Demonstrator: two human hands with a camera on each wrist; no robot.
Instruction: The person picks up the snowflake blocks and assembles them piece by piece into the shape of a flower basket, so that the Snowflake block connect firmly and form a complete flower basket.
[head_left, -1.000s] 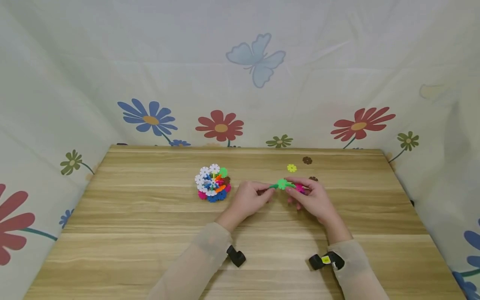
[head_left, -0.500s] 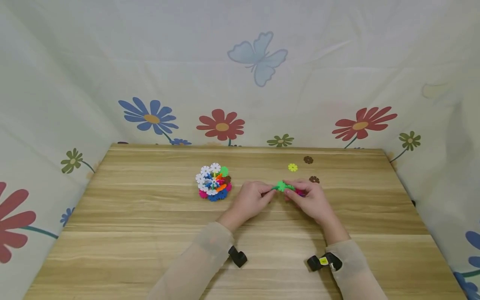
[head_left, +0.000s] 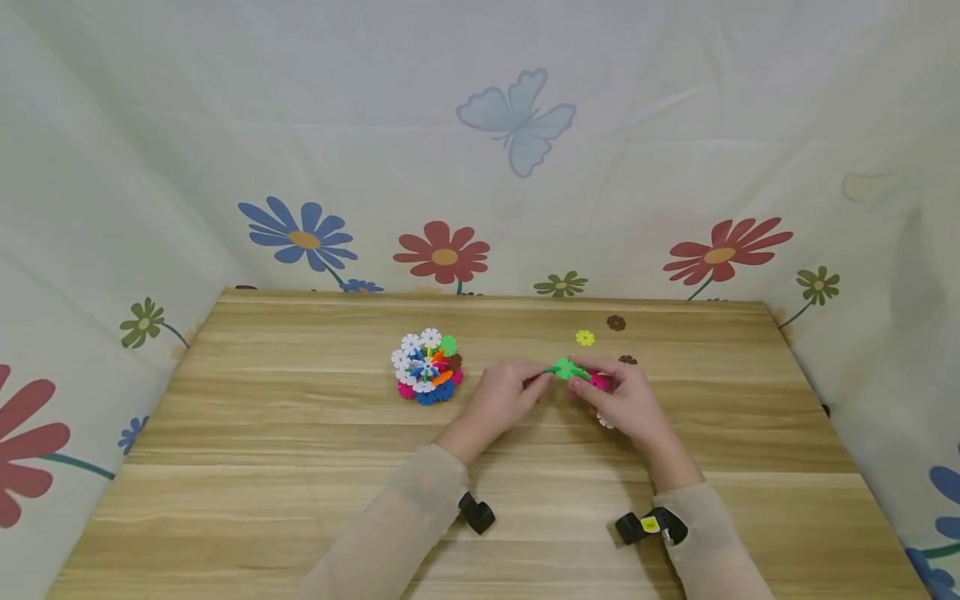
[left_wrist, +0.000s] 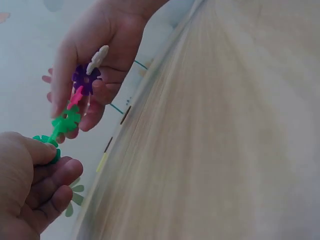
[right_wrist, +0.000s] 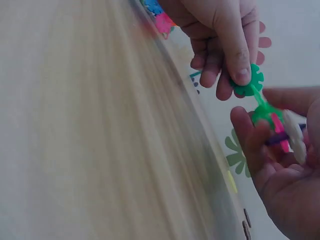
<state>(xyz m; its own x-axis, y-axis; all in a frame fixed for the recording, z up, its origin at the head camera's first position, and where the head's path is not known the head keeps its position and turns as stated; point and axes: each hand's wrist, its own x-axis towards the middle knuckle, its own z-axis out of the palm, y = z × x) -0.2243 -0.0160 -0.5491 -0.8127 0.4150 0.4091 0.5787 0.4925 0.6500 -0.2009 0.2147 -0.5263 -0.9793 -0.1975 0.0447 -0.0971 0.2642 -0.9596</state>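
Between both hands is a short chain of notched plastic snowflake discs. My left hand (head_left: pixel 501 402) pinches the dark green disc (right_wrist: pixel 254 80) at one end between thumb and index finger. My right hand (head_left: pixel 628 402) holds the chain at the light green disc (head_left: pixel 566 368), its fingers curled around the part behind it. A pink disc (left_wrist: pixel 75 98), a purple disc (left_wrist: pixel 86 80) and a white disc (left_wrist: pixel 98 59) follow along the chain inside the right palm. The fingers partly cover the joints between the discs.
A round cluster of many-coloured joined discs (head_left: pixel 426 367) stands on the wooden table (head_left: pixel 315 467) left of the hands. Behind the right hand lie a loose yellow disc (head_left: pixel 585 337), a brown disc (head_left: pixel 616 322) and another brown disc (head_left: pixel 628 360). A flower-printed cloth (head_left: pixel 337 150) hangs behind.
The chain has turned in the fingers: the white disc now shows below the right hand, and the pink one shows more than half a second ago. Both hands stay nearly in place.
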